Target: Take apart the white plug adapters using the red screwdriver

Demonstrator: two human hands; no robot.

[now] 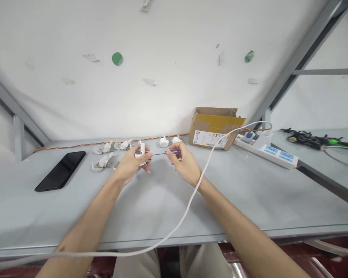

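Observation:
In my left hand (130, 164) is a white plug (142, 148), held between thumb and fingers over the table. My right hand (184, 162) pinches the purple handle of a screwdriver (159, 154). Its thin shaft points left and reaches the plug; whether the tip sits in a screw is too small to tell. Left of my left hand lie several white plug pieces (103, 162), some with their parts separated. Two more white pieces (163, 142) stand behind my hands near the wall.
A black phone (60, 171) lies at the left. An opened cardboard box (211, 129) stands at the back, beside a white power strip (278, 154). A white cable (188, 204) loops across the foreground over my right wrist. Dark tangled wires (307, 139) lie far right.

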